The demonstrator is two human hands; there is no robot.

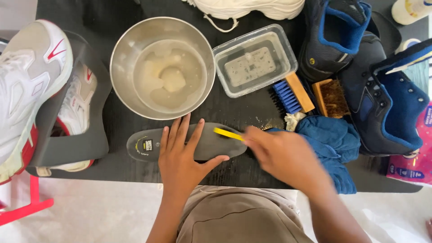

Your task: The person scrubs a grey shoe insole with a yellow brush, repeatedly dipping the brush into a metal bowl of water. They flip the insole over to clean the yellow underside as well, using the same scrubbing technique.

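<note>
A dark grey shoe insole (pixel 144 146) lies flat on the black table (pixel 126 171) near its front edge. My left hand (pixel 182 155) presses down on the insole's middle, fingers spread. My right hand (pixel 283 155), blurred by motion, grips a small yellow-handled brush (pixel 228 133) whose tip rests on the insole's right end. A metal bowl (pixel 162 67) of cloudy soapy water stands just behind the insole.
A clear plastic tub (pixel 254 60) of water sits right of the bowl. A blue-bristled brush (pixel 290 94), a brown brush (pixel 331 98) and a blue cloth (pixel 335 144) lie at right, beside dark blue boots (pixel 382 103). White-red sneakers (pixel 27 90) rest at left.
</note>
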